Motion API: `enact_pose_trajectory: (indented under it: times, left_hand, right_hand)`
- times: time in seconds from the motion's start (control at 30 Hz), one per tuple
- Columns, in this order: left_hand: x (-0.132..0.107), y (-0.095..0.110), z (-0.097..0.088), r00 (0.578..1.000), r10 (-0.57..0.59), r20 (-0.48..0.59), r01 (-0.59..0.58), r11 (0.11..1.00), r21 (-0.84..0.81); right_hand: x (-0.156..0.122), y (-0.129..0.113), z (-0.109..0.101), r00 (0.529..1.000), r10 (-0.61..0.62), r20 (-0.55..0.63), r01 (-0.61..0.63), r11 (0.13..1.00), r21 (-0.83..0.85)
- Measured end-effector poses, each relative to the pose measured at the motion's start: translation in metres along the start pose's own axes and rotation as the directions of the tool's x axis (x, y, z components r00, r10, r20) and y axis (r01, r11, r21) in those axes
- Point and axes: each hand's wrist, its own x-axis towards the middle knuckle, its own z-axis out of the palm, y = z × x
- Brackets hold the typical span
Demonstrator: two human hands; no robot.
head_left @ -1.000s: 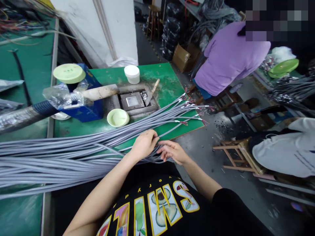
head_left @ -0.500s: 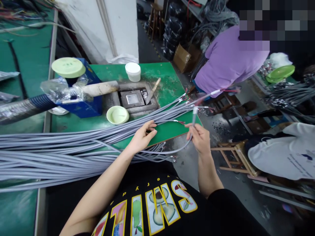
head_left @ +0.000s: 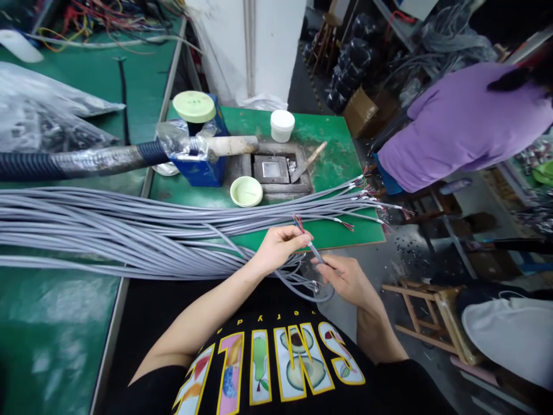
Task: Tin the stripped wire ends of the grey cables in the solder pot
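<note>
A thick bundle of long grey cables (head_left: 108,230) lies across the green table (head_left: 337,167), their stripped ends with red and coloured wires fanning out near the table's right edge. My left hand (head_left: 279,246) pinches the coloured wire tips of one grey cable (head_left: 314,253) just above the table's front edge. My right hand (head_left: 345,278) grips the same cable a little lower, where it loops down past my black shirt. Several more loose cable ends hang between my hands.
A pale green bowl (head_left: 246,191), a white tub (head_left: 282,125), a recessed metal tray with a tool (head_left: 276,170) and a blue box with a green lid (head_left: 196,138) stand behind the cables. A person in purple (head_left: 458,124) bends at the right; wooden stool (head_left: 436,311) below.
My right hand drew back from the raised cable end toward my body. My left hand lifted off the bundle and closed on the cable's wire tips. The camera turned left.
</note>
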Motion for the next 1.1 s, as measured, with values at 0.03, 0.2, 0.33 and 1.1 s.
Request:
enact_pose_trajectory:
  times: [0.03,0.2,0.33,1.1]
  left_hand:
    - [-0.001,-0.001,0.002,1.0,0.005,-0.005,-0.005,1.0,0.002]
    - [-0.001,0.0,0.007,0.999,0.037,-0.026,-0.036,0.999,0.022]
    - [-0.002,0.006,0.003,1.0,0.029,-0.008,-0.03,0.996,-0.081]
    - [-0.009,0.005,-0.009,0.642,0.767,-0.023,-0.579,0.504,0.64]
  right_hand:
    - [0.004,-0.002,0.002,0.998,-0.023,-0.056,0.02,0.999,-0.05]
    - [0.023,-0.01,0.017,0.963,-0.029,-0.267,0.011,0.998,-0.069]
    - [0.03,-0.005,0.017,0.984,0.019,-0.175,0.011,0.986,0.168]
    - [0.04,0.001,0.026,0.996,0.073,-0.048,-0.035,0.834,0.551]
